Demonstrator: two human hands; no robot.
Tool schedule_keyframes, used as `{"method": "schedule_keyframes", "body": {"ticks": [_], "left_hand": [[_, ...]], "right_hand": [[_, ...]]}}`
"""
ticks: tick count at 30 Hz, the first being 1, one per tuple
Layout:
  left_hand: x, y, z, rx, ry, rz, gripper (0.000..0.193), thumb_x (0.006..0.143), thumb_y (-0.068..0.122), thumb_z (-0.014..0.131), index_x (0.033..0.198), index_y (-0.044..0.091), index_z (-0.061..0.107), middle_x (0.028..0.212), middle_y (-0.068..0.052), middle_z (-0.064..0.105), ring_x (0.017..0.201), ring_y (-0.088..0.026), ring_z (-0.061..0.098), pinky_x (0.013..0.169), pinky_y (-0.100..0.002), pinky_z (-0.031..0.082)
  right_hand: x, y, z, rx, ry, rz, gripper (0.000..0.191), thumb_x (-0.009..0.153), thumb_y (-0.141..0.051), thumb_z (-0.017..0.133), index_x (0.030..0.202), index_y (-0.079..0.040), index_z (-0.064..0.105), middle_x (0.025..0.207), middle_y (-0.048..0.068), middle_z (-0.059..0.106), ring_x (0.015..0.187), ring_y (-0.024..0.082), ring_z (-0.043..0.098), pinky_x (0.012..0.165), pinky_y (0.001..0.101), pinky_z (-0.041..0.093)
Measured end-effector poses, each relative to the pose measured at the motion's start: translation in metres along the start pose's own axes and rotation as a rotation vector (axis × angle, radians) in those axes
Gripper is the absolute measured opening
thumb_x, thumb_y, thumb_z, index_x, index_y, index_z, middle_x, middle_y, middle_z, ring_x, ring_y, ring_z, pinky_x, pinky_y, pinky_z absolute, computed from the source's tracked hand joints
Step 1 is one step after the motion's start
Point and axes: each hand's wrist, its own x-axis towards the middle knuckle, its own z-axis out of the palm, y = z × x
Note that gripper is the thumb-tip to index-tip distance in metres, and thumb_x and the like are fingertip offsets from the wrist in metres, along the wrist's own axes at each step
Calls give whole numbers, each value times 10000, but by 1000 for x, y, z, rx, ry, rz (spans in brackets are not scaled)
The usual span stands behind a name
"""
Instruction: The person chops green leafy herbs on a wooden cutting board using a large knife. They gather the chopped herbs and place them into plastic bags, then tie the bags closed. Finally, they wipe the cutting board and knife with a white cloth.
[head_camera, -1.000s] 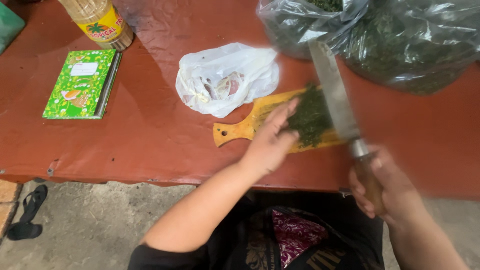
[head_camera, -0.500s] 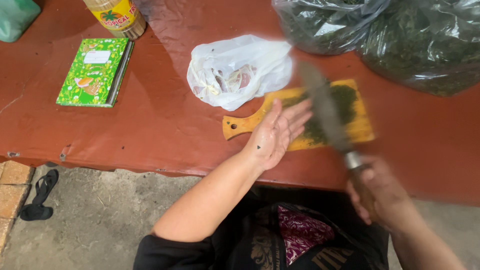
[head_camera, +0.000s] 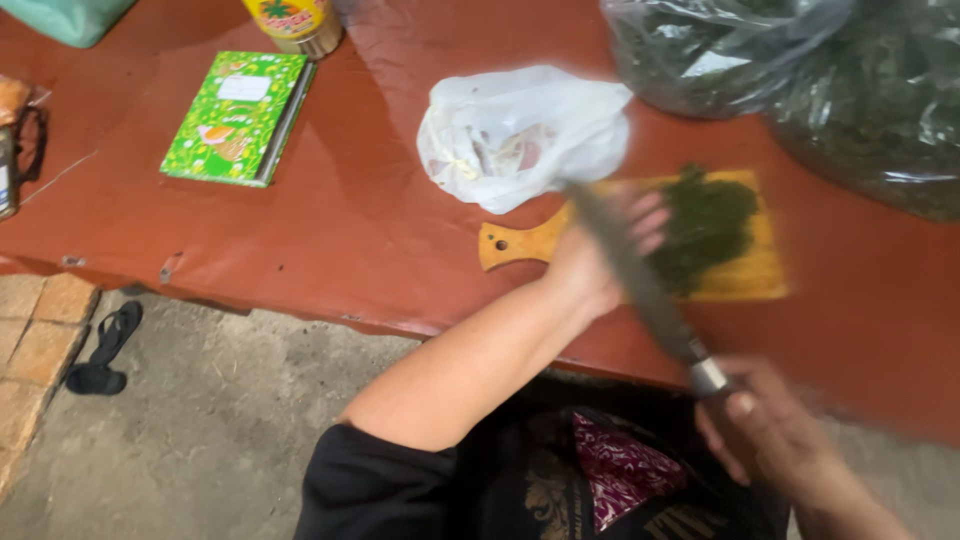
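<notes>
red table (head_camera: 330, 230), knife (head_camera: 625, 265) now raised over left hand (head_camera: 600, 255), fingers on greens (head_camera: 705, 225), right hand (head_camera: 770, 430) gripping handle

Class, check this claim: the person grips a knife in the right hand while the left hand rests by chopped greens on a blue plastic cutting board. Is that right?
Not quite. In the head view the cutting board is yellowish wood, not blue plastic. The right hand does grip the knife, and the left hand rests by the chopped greens.

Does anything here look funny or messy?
Nothing is spilled. One odd bit: the knife, held by the right hand, crosses right over the left hand beside the chopped greens on the cutting board.
</notes>
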Motion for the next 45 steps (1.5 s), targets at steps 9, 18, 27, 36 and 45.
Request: {"method": "schedule_keyframes", "body": {"ticks": [9, 18, 27, 36, 45], "left_hand": [[-40, 43, 10, 1477, -173, 539, 830, 1008, 465, 635, 1616, -10, 330, 1657, -281, 381, 1538, -399, 393, 1250, -454, 342], [2, 60, 16, 1803, -425, 486, 1266, 774, 735, 718, 1581, -80, 184, 1620, -347, 251, 1514, -471, 260, 1230, -488, 233], [94, 29, 25, 1566, -441, 277, 883, 981, 670, 454, 1542, -9, 388, 1552, -285, 421, 1464, -404, 385, 1189, -431, 292], [92, 27, 20, 1561, -611, 393, 624, 1024, 528, 480, 1421, 59, 594, 1437, -196, 617, 1362, -345, 561, 1157, -392, 415], [49, 33, 29, 1790, -859, 493, 1423, 561, 697, 901, 1551, -31, 183, 1579, -325, 306, 1492, -482, 276, 1253, -530, 160]], "right_hand": [[7, -11, -63, 196, 273, -100, 325, 1079, -338, 518, 1210, -41, 528, 696, 114, 599, 399, 173, 514, 273, 305, 427], [11, -67, -130, -411, 348, 285, 451, 1057, -264, 464, 1484, -196, 589, 897, 109, 674, 534, 215, 634, 423, 342, 581], [17, -97, -130, -844, 343, 559, 516, 1029, -409, 523, 1542, -358, 542, 988, 84, 698, 657, 216, 654, 589, 348, 593], [1, -75, -144, -674, 426, 514, 540, 1016, -383, 537, 1555, -338, 536, 954, 85, 700, 619, 189, 687, 564, 324, 591], [-5, -69, -107, -562, 334, 422, 440, 996, -305, 564, 1434, -272, 544, 731, 78, 709, 460, 173, 546, 417, 321, 471]]}}
